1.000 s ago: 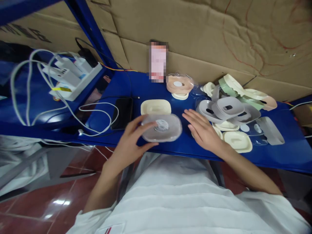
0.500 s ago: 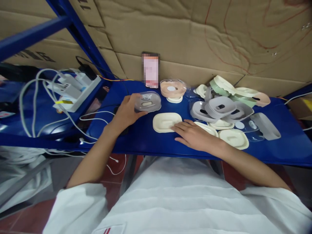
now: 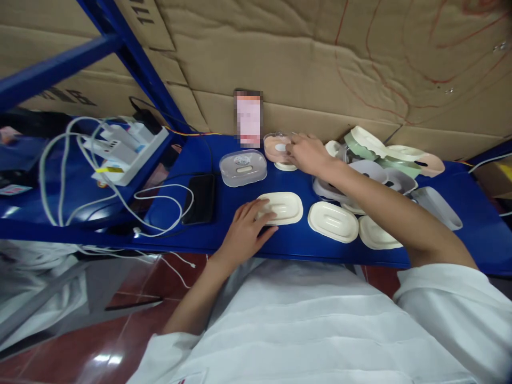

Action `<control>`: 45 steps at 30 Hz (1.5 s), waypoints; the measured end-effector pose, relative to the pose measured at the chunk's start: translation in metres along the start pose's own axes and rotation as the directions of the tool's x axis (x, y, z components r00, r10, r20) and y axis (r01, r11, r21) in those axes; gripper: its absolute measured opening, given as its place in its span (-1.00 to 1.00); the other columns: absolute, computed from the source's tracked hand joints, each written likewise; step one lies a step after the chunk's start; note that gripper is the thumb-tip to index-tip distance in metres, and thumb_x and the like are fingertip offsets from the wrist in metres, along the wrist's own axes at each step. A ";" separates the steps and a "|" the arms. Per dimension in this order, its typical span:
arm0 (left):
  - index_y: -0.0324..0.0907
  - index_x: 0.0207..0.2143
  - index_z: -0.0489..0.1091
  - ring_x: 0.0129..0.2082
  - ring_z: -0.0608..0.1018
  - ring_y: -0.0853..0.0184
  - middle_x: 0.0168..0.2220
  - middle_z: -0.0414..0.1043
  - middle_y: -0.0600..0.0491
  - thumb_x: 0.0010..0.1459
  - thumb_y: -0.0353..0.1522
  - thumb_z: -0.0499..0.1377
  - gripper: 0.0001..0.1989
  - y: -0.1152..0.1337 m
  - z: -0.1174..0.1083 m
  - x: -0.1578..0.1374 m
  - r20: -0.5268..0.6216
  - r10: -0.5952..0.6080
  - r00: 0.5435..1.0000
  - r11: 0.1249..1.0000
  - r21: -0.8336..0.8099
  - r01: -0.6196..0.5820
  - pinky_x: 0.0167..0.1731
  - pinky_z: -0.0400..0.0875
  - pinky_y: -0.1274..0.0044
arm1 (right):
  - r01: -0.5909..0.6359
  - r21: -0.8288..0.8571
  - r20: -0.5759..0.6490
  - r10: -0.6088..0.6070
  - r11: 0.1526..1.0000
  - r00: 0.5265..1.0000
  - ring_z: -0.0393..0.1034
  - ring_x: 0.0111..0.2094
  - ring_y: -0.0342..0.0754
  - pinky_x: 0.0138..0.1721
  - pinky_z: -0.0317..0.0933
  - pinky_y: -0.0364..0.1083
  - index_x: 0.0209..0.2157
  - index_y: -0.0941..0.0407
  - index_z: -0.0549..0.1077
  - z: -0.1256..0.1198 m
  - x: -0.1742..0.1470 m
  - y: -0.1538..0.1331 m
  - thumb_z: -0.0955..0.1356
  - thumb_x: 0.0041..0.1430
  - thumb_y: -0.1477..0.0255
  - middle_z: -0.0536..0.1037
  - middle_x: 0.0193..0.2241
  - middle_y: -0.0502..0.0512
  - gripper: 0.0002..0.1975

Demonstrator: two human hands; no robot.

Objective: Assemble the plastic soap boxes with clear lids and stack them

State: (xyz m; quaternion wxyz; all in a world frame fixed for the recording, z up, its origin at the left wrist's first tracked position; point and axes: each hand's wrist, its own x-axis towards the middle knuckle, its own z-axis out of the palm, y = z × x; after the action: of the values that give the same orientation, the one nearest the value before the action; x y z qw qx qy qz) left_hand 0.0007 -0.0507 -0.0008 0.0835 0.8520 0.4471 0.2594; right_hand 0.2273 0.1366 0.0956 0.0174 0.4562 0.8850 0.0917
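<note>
My left hand [image 3: 248,229] rests at the left end of a cream oval dish [image 3: 288,210], fingertips lying on its rim and thumb spread apart. At the back of the blue table, my right hand [image 3: 311,153] has its fingers closed at the right end of a peach oval box [image 3: 274,145], which has a clear cover and a white round spot. The fingertips are partly hidden there. A cream base [image 3: 285,166] shows under the peach box. To its left sits a grey oval box [image 3: 243,173] under a clear cover. Another cream dish [image 3: 333,222] lies below my right forearm.
A phone [image 3: 248,118] leans on the cardboard wall. A black device [image 3: 200,198] and a white cable lie at left, near a crowded power strip [image 3: 150,146]. At right are piled grey, green and cream shells [image 3: 370,141], a grey sleeve [image 3: 438,205] and a third dish [image 3: 378,233].
My left hand has let go of the grey box and moved right to the cream dish. My right hand has left that dish and reached back to the peach box.
</note>
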 end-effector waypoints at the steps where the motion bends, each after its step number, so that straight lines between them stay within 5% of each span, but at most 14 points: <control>1: -0.08 0.16 0.50 0.43 0.36 -0.02 0.35 0.40 -0.16 0.48 -0.23 0.18 -0.71 0.000 0.006 -0.002 0.019 0.007 1.000 1.000 -0.018 -0.007 0.35 0.32 0.06 | -0.025 0.022 0.017 0.025 0.999 1.000 0.40 0.16 0.31 0.10 0.21 0.15 0.02 0.28 0.62 0.000 0.003 0.002 0.26 0.48 0.42 0.56 0.11 0.46 -0.66; 7: -0.10 0.13 0.50 0.44 0.35 0.01 0.36 0.40 -0.16 0.49 -0.30 0.15 -0.74 -0.008 0.010 -0.001 0.068 0.020 0.997 0.998 -0.065 -0.016 0.36 0.28 0.05 | -0.137 0.164 -0.059 0.148 0.977 0.987 0.52 -0.07 0.19 -0.09 0.32 0.07 -0.02 0.14 0.64 -0.021 -0.014 0.031 0.35 0.47 0.27 0.63 -0.05 0.29 -0.71; 13: -0.07 0.18 0.48 0.47 0.30 0.01 0.37 0.38 -0.14 0.50 -0.28 0.14 -0.72 -0.006 0.008 -0.002 0.081 0.013 0.997 0.998 -0.070 -0.007 0.38 0.24 0.06 | -0.314 -0.028 -0.146 0.307 0.949 0.940 0.57 -0.12 0.21 -0.11 0.31 0.07 0.24 0.27 0.45 -0.023 -0.030 0.020 0.26 0.53 0.36 0.68 -0.11 0.41 -0.60; 19: -0.09 0.13 0.51 0.44 0.35 0.00 0.34 0.42 -0.14 0.50 -0.30 0.15 -0.75 -0.007 0.010 -0.002 0.048 0.036 0.998 0.998 -0.062 -0.033 0.36 0.30 0.05 | 0.020 -0.053 -0.025 -0.021 0.998 0.999 0.54 -0.02 0.24 -0.03 0.25 0.11 0.08 0.30 0.55 0.010 -0.033 -0.014 0.20 0.46 0.52 0.67 -0.01 0.45 -0.63; 23: -0.09 0.06 0.53 0.40 0.40 0.04 0.28 0.48 -0.10 0.47 -0.34 0.20 -0.81 -0.009 0.011 -0.004 -0.010 0.041 0.999 0.993 -0.106 -0.042 0.37 0.35 0.08 | 0.009 -0.042 0.010 -0.008 0.999 1.000 0.48 0.03 0.27 0.10 0.15 0.21 -0.06 0.29 0.61 0.017 -0.028 -0.003 0.25 0.40 0.54 0.68 -0.07 0.44 -0.69; 26: -0.11 0.04 0.52 0.43 0.38 0.07 0.26 0.47 -0.11 0.46 -0.36 0.22 -0.84 -0.009 0.011 -0.005 -0.040 0.054 0.998 0.980 -0.191 -0.060 0.39 0.38 0.13 | -0.033 0.148 -0.087 0.046 0.988 0.995 0.47 -0.03 0.25 0.10 0.15 0.23 -0.12 0.19 0.58 0.003 -0.037 0.013 0.27 0.42 0.45 0.68 -0.13 0.32 -0.76; 28: -0.09 0.14 0.46 0.43 0.38 0.08 0.28 0.44 -0.12 0.45 -0.36 0.23 -0.74 -0.008 0.011 -0.005 -0.036 0.034 0.999 0.971 -0.233 -0.041 0.38 0.41 0.14 | 0.002 0.405 -0.177 0.076 0.914 0.981 0.44 -0.08 0.17 0.06 0.19 0.15 -0.12 0.11 0.53 -0.011 -0.055 0.017 0.25 0.49 0.33 0.64 -0.17 0.20 -0.76; 31: 0.01 0.45 0.15 0.48 0.32 0.00 0.50 0.12 -0.21 0.40 -0.34 0.30 -0.33 -0.007 0.011 -0.006 -0.116 -0.042 0.992 0.968 -0.251 0.012 0.38 0.40 0.08 | 0.068 0.750 -0.195 0.121 0.658 0.973 0.36 -0.22 0.02 -0.10 0.24 0.00 -0.23 0.04 0.42 -0.025 -0.090 0.010 0.22 0.55 0.09 0.50 -0.29 0.05 -0.63; 35: 0.17 0.58 -0.29 0.59 -0.04 -0.20 0.62 -0.52 -0.21 0.27 -0.29 0.44 0.13 -0.010 0.013 -0.006 -0.340 0.016 0.940 0.974 -0.209 -0.092 0.42 0.24 -0.10 | -0.105 0.950 0.037 0.227 0.296 0.973 0.27 -0.33 -0.08 -0.25 0.21 -0.09 -0.32 0.04 0.37 -0.011 -0.122 -0.014 0.28 0.45 -0.11 0.39 -0.38 -0.04 -0.49; 39: 0.16 0.59 -0.31 0.61 -0.19 -0.18 0.63 -0.59 -0.14 0.28 -0.32 0.42 0.14 -0.010 0.013 -0.006 -0.286 0.113 0.951 0.982 -0.115 -0.152 0.44 0.19 -0.09 | -0.296 0.947 0.263 0.224 0.127 0.938 0.35 -0.33 -0.07 -0.26 0.25 -0.10 -0.29 0.05 0.45 0.023 -0.115 -0.033 0.33 0.33 -0.20 0.50 -0.37 -0.03 -0.44; 42: 0.09 0.55 -0.02 0.61 -0.09 -0.16 0.63 -0.32 -0.18 0.36 -0.36 0.34 -0.13 -0.008 0.010 -0.004 -0.146 0.105 0.984 0.992 -0.052 -0.113 0.45 0.18 -0.08 | -0.284 0.929 0.235 0.214 0.238 0.948 0.44 -0.29 -0.01 -0.19 0.32 -0.04 -0.29 0.07 0.49 0.038 -0.103 -0.039 0.25 0.40 -0.17 0.58 -0.34 0.03 -0.42; 45: -0.02 0.43 0.26 0.54 0.19 -0.09 0.57 -0.02 -0.23 0.42 -0.34 0.27 -0.42 -0.007 0.009 -0.003 -0.083 0.050 0.995 0.995 -0.080 -0.056 0.42 0.32 0.03 | -0.145 0.836 -0.012 0.281 0.530 0.960 0.54 -0.10 0.09 0.01 0.35 0.06 -0.12 0.09 0.55 0.039 -0.105 -0.044 0.15 0.54 -0.01 0.65 -0.16 0.17 -0.46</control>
State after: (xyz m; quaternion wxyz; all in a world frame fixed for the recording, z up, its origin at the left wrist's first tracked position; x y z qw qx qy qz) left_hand -0.0009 -0.0477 -0.0124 0.0933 0.8483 0.4163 0.3137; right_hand 0.2575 0.0323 0.0444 -0.2742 0.5071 0.7600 -0.3002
